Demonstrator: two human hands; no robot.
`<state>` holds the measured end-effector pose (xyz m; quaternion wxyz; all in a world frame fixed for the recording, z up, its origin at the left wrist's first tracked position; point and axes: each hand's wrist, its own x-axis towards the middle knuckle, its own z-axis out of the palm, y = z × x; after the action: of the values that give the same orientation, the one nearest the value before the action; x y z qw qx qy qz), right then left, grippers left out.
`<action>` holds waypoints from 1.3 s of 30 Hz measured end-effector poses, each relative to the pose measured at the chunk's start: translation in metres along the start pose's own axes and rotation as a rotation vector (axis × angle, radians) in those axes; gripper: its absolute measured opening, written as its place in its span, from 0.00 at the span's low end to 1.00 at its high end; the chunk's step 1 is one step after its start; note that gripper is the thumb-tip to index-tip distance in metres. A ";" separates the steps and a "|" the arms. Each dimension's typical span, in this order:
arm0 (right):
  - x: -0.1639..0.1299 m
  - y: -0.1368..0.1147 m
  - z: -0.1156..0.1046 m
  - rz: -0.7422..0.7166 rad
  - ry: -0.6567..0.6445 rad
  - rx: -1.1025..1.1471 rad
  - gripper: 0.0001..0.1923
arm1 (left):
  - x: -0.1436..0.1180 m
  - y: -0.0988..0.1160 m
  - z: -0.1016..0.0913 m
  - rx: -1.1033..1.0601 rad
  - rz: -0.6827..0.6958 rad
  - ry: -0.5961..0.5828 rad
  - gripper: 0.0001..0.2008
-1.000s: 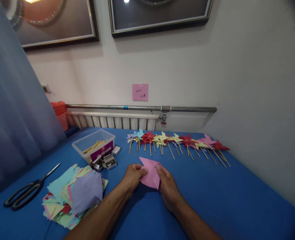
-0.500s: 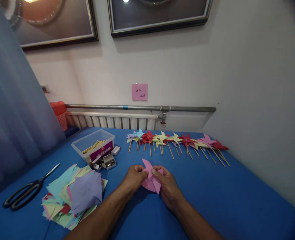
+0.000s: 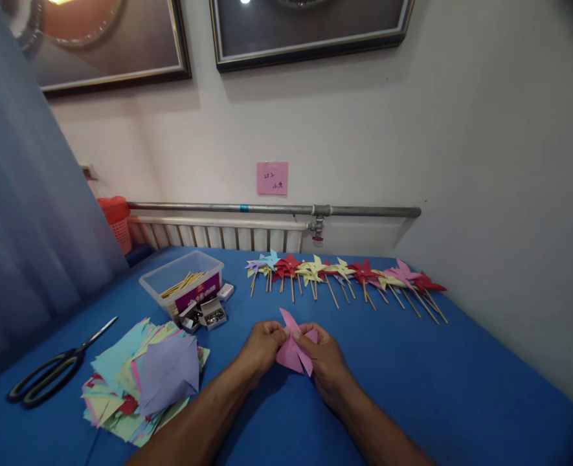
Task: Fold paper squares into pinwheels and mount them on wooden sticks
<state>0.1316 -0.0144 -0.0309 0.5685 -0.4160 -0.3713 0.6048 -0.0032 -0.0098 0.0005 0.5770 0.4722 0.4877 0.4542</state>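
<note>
A pink paper pinwheel (image 3: 290, 357), cut and partly folded, is held up between both hands over the blue table. My left hand (image 3: 263, 346) pinches it near the middle from the left, thumb on top. From the right, my right hand (image 3: 325, 362) grips it with the thumb pressed close to the centre. The fingers behind the paper are hidden. Left of my forearm lies a pile of cut paper squares (image 3: 169, 375), a purple one on top. Beyond it are small open boxes of metal pins (image 3: 213, 316).
Black-handled scissors (image 3: 63, 369) lie at the left. A clear plastic box (image 3: 153, 285) holds wooden sticks. Finished pinwheels on sticks (image 3: 315, 268) line the table's back edge. A radiator (image 3: 218, 236) and metal pipe (image 3: 373, 211) run along the wall; a curtain (image 3: 38, 194) hangs at left.
The pink paper has shifted slightly, and its lower flaps now stand a little farther apart. Both hands keep their hold in nearly the same place.
</note>
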 end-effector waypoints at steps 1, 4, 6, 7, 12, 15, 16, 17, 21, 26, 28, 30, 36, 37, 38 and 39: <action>0.000 0.000 0.000 -0.006 0.004 -0.013 0.20 | 0.000 0.000 0.000 -0.010 0.006 -0.015 0.20; 0.000 0.000 -0.002 -0.023 0.016 -0.045 0.19 | -0.002 0.000 0.000 -0.027 0.016 -0.046 0.21; -0.001 -0.001 -0.002 -0.024 0.014 -0.068 0.18 | -0.002 0.000 0.000 0.003 0.006 -0.034 0.20; -0.001 -0.001 -0.002 -0.021 0.010 -0.078 0.18 | -0.002 0.000 0.000 0.024 -0.002 -0.018 0.19; -0.005 -0.008 0.002 -0.020 -0.025 0.028 0.18 | -0.001 0.004 -0.001 -0.020 -0.037 0.049 0.14; -0.007 -0.013 0.007 -0.004 -0.112 0.158 0.16 | 0.000 0.007 -0.005 -0.121 -0.050 0.105 0.11; -0.007 -0.015 0.008 0.005 -0.147 0.187 0.15 | 0.001 0.008 -0.006 -0.148 -0.052 0.128 0.11; -0.008 -0.016 0.009 0.014 -0.179 0.209 0.14 | 0.001 0.009 -0.007 -0.169 -0.051 0.147 0.11; -0.011 -0.018 0.010 0.036 -0.261 0.193 0.14 | 0.004 0.009 -0.011 -0.200 -0.022 0.187 0.10; -0.011 -0.013 0.010 0.019 -0.266 0.138 0.16 | 0.005 0.005 -0.009 -0.178 0.014 0.171 0.12; -0.010 -0.009 0.010 0.024 -0.234 0.127 0.16 | 0.005 0.004 -0.007 -0.163 0.013 0.160 0.12; -0.009 -0.007 0.009 0.027 -0.205 0.117 0.17 | 0.003 0.003 -0.006 -0.147 0.006 0.140 0.11; -0.009 -0.008 0.011 0.048 -0.183 0.104 0.19 | 0.001 0.005 -0.005 -0.101 0.016 0.107 0.11; -0.009 -0.009 0.011 0.054 -0.183 0.104 0.20 | 0.001 0.005 -0.004 -0.097 0.028 0.105 0.12; -0.009 -0.009 0.012 0.057 -0.183 0.104 0.20 | 0.002 0.005 -0.004 -0.096 0.036 0.102 0.12; -0.009 -0.009 0.012 0.059 -0.182 0.101 0.19 | 0.002 0.005 -0.003 -0.098 0.040 0.098 0.13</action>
<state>0.1244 -0.0219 -0.0170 0.5345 -0.3410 -0.3780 0.6747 -0.0067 -0.0072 0.0046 0.5657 0.4304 0.4830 0.5112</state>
